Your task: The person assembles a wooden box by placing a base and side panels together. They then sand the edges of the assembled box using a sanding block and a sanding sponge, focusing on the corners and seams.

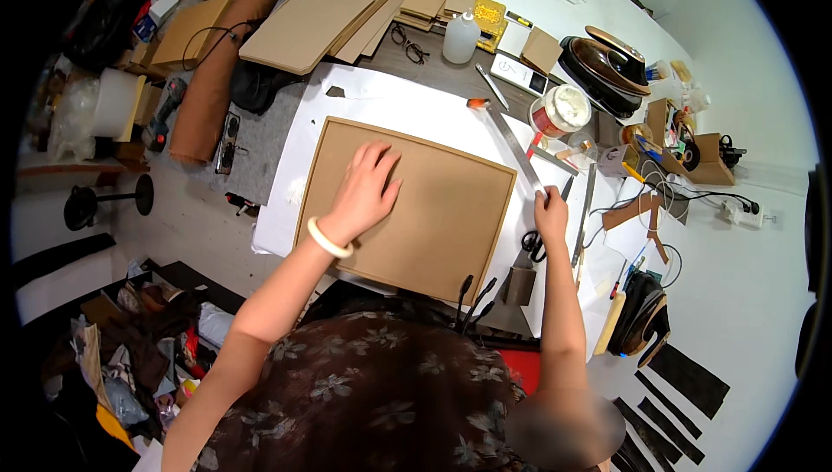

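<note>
A shallow tan tray with a thin raised rim lies on white paper in front of me. My left hand, a pale bangle on its wrist, rests over the tray's left part with its fingers apart and nothing in them. Right of the tray, my right hand is closed around the near end of a long flat metal strip, like a steel ruler. An orange piece shows at the strip's far end. Black-handled scissors lie just left of my right wrist.
Behind the tray stand a white squeeze bottle and an open tub of white paste. An iron sits at the far right, with cables and small tools nearer. Tan boards and a brown roll occupy the far left.
</note>
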Available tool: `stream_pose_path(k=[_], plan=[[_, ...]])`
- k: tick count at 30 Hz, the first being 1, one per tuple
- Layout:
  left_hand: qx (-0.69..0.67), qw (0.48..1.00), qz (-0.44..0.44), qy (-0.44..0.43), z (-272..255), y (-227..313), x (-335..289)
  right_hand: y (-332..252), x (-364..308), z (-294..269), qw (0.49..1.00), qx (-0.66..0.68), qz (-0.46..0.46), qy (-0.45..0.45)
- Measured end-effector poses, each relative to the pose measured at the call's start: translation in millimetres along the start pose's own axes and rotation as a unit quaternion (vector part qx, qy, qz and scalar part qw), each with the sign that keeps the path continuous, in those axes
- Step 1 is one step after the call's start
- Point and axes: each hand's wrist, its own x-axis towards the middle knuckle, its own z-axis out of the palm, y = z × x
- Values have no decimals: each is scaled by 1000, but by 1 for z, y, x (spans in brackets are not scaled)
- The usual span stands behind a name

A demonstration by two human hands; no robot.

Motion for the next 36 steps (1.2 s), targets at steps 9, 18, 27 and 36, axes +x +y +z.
stream_pose_path(k=[9, 18, 27, 36], plan=[[72, 996, 43, -5, -1, -8, 15, -106, -50, -95, 857, 506, 70, 73], [75, 994, 79, 20, 8, -17, 15, -224, -8, -45, 869, 476, -138, 16], [74, 996, 47, -15, 7, -22, 12, -257, 8, -21, 942, 242, -233, 1], [52, 998, 45, 12, 7, -16, 6, -261, 18, -10, 960, 150, -230, -48]])
